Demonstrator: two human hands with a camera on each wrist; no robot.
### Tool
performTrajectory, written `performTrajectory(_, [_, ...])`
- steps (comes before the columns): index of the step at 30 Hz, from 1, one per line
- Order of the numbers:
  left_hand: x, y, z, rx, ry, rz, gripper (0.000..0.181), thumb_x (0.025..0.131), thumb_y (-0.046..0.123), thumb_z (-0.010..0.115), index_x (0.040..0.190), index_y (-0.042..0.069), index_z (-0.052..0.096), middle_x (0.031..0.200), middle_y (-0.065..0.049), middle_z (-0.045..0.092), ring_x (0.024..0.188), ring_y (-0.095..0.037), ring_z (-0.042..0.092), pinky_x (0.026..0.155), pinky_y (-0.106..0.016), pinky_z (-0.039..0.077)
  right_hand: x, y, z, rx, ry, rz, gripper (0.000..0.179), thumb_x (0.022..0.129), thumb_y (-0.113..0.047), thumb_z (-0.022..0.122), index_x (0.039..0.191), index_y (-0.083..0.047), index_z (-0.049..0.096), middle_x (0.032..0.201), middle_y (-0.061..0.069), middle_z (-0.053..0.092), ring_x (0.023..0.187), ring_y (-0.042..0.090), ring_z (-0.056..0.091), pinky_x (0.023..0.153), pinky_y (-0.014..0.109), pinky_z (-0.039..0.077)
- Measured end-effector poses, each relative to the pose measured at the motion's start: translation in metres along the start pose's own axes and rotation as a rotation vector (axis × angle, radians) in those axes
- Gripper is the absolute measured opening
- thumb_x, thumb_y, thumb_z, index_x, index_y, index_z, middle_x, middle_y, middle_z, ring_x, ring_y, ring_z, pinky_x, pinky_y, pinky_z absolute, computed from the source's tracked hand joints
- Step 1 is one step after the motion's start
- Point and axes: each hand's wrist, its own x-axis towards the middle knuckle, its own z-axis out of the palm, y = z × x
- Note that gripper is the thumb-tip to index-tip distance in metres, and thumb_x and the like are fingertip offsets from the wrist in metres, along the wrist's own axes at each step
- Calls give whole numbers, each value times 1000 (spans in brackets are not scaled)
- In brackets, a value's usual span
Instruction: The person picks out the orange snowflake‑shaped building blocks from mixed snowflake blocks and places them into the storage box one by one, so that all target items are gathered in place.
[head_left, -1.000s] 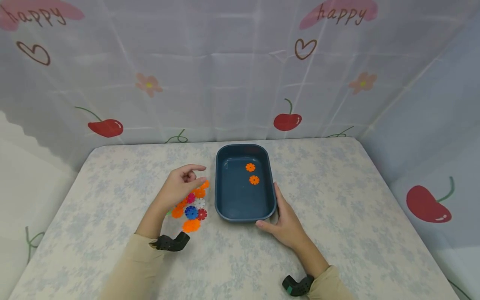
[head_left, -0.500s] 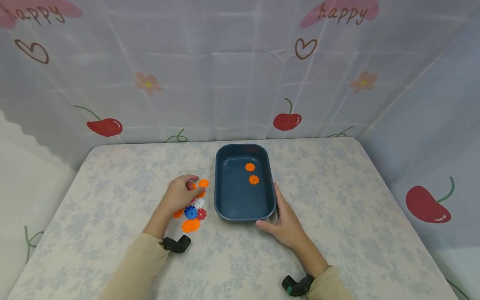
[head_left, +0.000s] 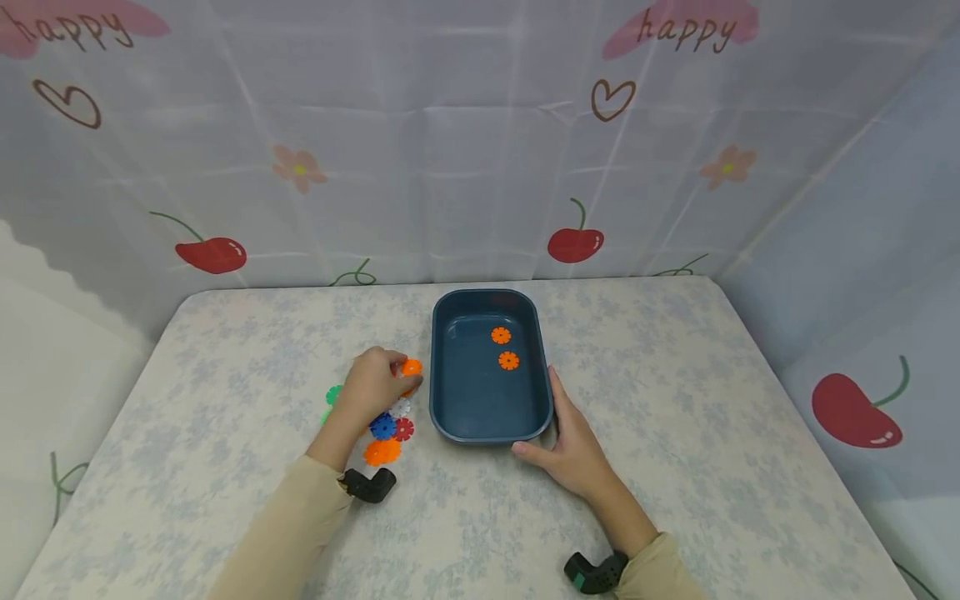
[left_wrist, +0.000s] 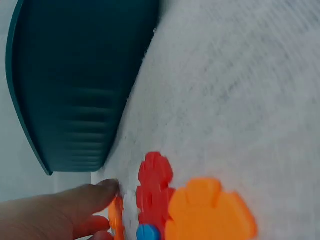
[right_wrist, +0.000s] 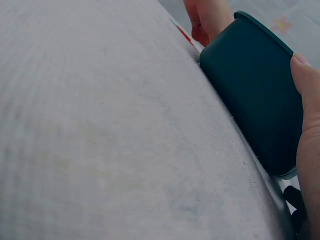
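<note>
A dark blue-green plastic tray (head_left: 491, 421) lies mid-table, holding two orange flower-shaped discs (head_left: 505, 348). My right hand (head_left: 573, 454) grips its near right corner, thumb on the rim (right_wrist: 304, 80) and fingers along the side wall. Left of the tray, my left hand (head_left: 371, 385) is down over a pile of flower-shaped discs, with thumb and fingers curled round an orange disc (head_left: 411, 367). In the left wrist view the thumb tip meets the edge of an orange disc (left_wrist: 116, 217). Blue (head_left: 382, 427), red (head_left: 403, 429) and green (head_left: 333, 394) discs lie around the hand, which partly hides the pile.
More orange discs (head_left: 382, 452) lie at the pile's near end, and a white disc (head_left: 401, 408) is half covered by my hand. A patterned cloth covers the table (head_left: 660, 367). Behind it hangs a printed curtain (head_left: 465, 167). Each wrist wears a black camera (head_left: 596, 573).
My left hand has come down from above the pile and shifted right, its fingers closing at the far orange disc. Green discs now show beside the wrist. The right hand and tray stay put.
</note>
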Motion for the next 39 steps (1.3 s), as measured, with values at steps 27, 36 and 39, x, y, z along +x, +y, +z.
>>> performTrajectory(27, [13,-2,-3,-83,-110,-75,34,93,25,71,116,2,59,119,-19,56,100,-31,56,88,-43,52,-1,3,1,16,-6,-34,120,79,-35,83,160,-29,-4,168,5,9,154,28,18,117,58,27])
performTrajectory(36, [10,0,-4,-33,-92,-35,31,92,24,72,112,6,56,109,-14,57,92,-28,55,82,-38,51,-2,2,1,32,-1,-24,119,78,-34,84,159,-32,-4,168,3,9,154,22,16,118,54,25])
performTrajectory(39, [10,0,-2,-15,-84,-18,30,93,23,71,113,9,53,102,-12,58,82,-25,55,74,-34,50,-2,2,0,28,-1,-21,120,78,-34,84,159,-33,-4,168,2,9,154,21,16,118,54,25])
